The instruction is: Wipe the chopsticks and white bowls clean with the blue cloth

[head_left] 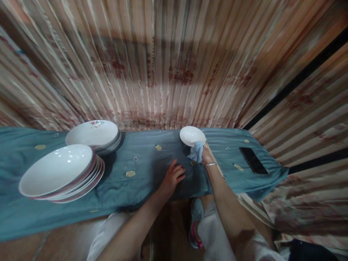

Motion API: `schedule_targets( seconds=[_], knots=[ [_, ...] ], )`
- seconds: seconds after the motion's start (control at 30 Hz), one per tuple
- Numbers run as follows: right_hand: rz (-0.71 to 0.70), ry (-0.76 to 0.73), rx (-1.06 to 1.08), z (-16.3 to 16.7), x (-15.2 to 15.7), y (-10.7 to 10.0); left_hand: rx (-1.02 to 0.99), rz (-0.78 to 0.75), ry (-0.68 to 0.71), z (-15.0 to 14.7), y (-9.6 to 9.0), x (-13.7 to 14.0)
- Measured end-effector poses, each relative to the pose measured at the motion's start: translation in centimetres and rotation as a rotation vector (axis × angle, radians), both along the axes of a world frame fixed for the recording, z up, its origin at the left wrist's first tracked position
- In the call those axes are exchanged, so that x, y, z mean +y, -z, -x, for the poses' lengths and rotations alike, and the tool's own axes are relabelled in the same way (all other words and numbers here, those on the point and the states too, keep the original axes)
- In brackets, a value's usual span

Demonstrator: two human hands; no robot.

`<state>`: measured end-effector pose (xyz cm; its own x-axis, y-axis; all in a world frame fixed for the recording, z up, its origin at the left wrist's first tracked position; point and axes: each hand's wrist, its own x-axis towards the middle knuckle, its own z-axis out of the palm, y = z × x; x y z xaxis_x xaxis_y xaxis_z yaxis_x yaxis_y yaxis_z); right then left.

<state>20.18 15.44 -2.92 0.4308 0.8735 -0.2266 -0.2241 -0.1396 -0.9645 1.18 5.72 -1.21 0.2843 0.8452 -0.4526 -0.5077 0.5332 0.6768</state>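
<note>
right hand (206,156): closed on cloth (197,151) against small bowl (191,136) | left hand (172,178): open, flat on tabletop (141,163) | risk: hard wiping may slide bowl away

A pleated curtain (168,61), striped pink and cream with dark red motifs, fills the upper half of the frame and runs down the right side. A dark band (296,78) cuts diagonally across it at upper right. Across the middle lies a long table (146,159) under a teal cloth with small gold embroidered spots. Reddish-brown floor (62,239) shows at lower left. The light is dim and warm.
</note>
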Motion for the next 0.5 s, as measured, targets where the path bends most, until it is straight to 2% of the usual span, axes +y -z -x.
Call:
schedule_targets(
  seconds=[0.1, 0.27, 0.5],
  knots=[
    [0.057, -0.01, 0.022, 0.2, -0.5, -0.1, -0.003, 0.005, 0.029, -0.8, 0.1, 0.0],
    [0.07, -0.102, 0.069, 1.0, -2.6, -0.8, -0.025, -0.017, 0.031, -1.0, 0.1, 0.0],
    [0.021, -0.265, 0.025, 5.5, -5.7, -2.3, -0.037, -0.044, -0.06, 0.4, -0.2, 0.6]
  ],
)
